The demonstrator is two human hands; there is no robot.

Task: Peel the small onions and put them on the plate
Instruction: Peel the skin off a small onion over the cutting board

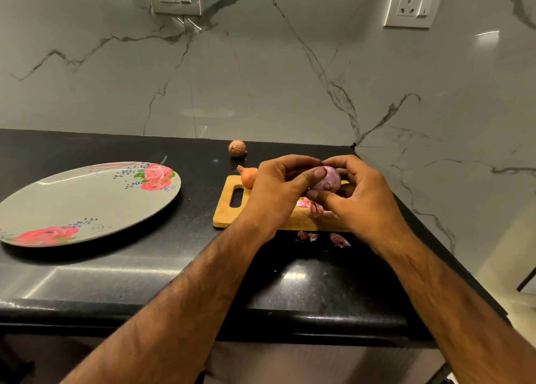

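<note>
Peeling step: your left hand (275,192) and right hand (359,195) both pinch the mostly skinned onion (327,177) above the cutting board (229,212). Next, strip remaining skin, then carry it left to the plate (87,204).

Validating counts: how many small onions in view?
3. Purple onion gripped by left hand and right hand over the cutting board; orange onion at its far corner; striped onion on the counter behind. Hands may hide others.
</note>
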